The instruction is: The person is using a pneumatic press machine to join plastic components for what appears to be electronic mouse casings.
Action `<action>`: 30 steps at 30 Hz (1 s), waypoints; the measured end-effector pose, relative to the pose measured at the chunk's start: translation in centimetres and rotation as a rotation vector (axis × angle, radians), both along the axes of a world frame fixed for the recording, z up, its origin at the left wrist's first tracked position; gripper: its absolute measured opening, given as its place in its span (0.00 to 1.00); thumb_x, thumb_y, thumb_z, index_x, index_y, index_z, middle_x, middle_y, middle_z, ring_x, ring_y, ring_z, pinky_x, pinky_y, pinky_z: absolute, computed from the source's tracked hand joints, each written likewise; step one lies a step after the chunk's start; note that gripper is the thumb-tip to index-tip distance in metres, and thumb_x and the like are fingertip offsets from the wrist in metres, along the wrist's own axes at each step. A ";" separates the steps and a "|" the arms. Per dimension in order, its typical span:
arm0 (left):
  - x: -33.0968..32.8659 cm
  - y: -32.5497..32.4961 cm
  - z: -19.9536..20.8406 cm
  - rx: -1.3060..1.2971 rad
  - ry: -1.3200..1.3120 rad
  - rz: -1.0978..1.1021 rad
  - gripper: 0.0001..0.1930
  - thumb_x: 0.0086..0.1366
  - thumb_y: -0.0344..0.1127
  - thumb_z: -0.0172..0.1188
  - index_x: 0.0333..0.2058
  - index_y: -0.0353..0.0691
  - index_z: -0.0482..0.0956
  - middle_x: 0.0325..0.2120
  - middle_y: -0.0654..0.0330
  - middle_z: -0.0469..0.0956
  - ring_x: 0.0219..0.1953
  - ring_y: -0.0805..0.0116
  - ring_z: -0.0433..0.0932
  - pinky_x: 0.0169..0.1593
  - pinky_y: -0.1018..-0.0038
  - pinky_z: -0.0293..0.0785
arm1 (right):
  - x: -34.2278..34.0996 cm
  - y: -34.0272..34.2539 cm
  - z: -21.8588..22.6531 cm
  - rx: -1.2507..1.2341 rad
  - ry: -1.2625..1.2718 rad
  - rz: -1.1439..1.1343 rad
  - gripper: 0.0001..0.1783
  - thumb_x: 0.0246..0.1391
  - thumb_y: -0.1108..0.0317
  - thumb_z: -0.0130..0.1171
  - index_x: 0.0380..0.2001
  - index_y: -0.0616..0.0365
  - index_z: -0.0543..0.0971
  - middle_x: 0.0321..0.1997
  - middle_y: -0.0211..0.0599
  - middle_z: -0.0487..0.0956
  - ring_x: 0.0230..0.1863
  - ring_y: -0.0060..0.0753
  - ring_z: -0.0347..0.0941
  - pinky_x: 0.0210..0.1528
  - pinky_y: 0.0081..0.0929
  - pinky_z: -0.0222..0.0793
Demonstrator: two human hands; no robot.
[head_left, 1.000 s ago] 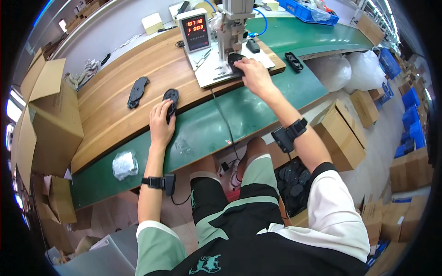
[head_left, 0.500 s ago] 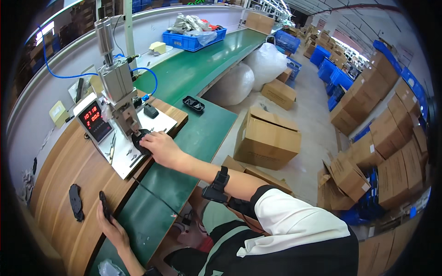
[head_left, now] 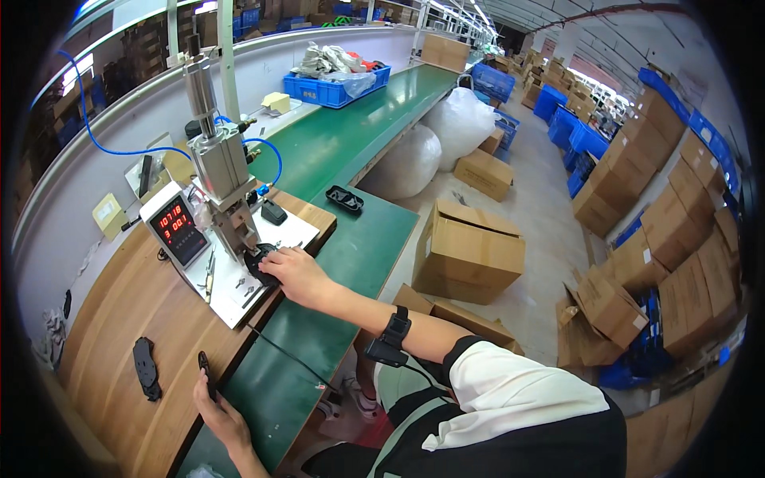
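Note:
A bench press point(head_left: 219, 159) with a metal cylinder stands on a white base plate. Beneath its head lies a black plastic part point(head_left: 261, 263), partly covered by my right hand point(head_left: 296, 275), whose fingers are closed on the part's near side. My left hand point(head_left: 221, 416), low at the wooden board's edge, grips a second black plastic part point(head_left: 205, 370), seen edge-on. Left of it, a flat, elongated black part point(head_left: 147, 368) lies on the wood. A digital display box point(head_left: 177, 225) with red lit figures is beside the press.
The wooden board point(head_left: 103, 334) rests on a green bench point(head_left: 307, 346). A black tray-like piece point(head_left: 344, 200) lies near the bench's right edge. Blue air hoses point(head_left: 275, 151) loop from the press. Farther back stands a blue crate point(head_left: 335, 89); cardboard boxes point(head_left: 468, 251) occupy the floor at right.
The whole view has shifted slightly, moving the bench down and right in the picture. The display's lower figures differ. Both hands keep nearly the same places on their parts.

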State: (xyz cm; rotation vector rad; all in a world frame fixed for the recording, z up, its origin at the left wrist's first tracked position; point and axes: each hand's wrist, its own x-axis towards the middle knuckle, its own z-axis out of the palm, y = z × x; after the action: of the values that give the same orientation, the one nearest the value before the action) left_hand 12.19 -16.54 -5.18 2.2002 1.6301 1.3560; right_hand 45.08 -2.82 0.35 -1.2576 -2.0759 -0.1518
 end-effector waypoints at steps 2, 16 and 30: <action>0.0 -0.2 0.0 -0.001 -0.019 -0.013 0.24 0.69 0.15 0.50 0.63 0.33 0.71 0.63 0.45 0.75 0.65 0.43 0.72 0.70 0.55 0.64 | -0.1 -0.1 -0.1 -0.008 0.000 0.007 0.20 0.50 0.80 0.59 0.47 0.56 0.85 0.48 0.34 0.81 0.53 0.40 0.77 0.55 0.40 0.72; -0.3 0.2 -1.1 0.021 0.043 0.043 0.23 0.71 0.17 0.48 0.64 0.33 0.70 0.64 0.45 0.73 0.66 0.45 0.72 0.71 0.55 0.63 | 0.1 0.0 -0.1 -0.032 -0.023 -0.004 0.21 0.50 0.80 0.58 0.49 0.56 0.84 0.49 0.33 0.80 0.53 0.40 0.76 0.55 0.38 0.70; 3.7 0.8 3.8 0.073 0.279 -0.061 0.28 0.59 0.16 0.58 0.59 0.38 0.78 0.60 0.49 0.78 0.61 0.46 0.77 0.64 0.55 0.75 | 1.8 0.1 1.2 -0.026 0.042 0.016 0.20 0.40 0.81 0.64 0.41 0.58 0.85 0.42 0.39 0.82 0.48 0.51 0.78 0.51 0.48 0.75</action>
State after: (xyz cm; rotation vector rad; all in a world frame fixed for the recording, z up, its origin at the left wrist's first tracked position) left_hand 15.89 -15.72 -1.35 2.5570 1.6016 1.1536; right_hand 46.84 -2.73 1.57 -1.2490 -2.0580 -0.0902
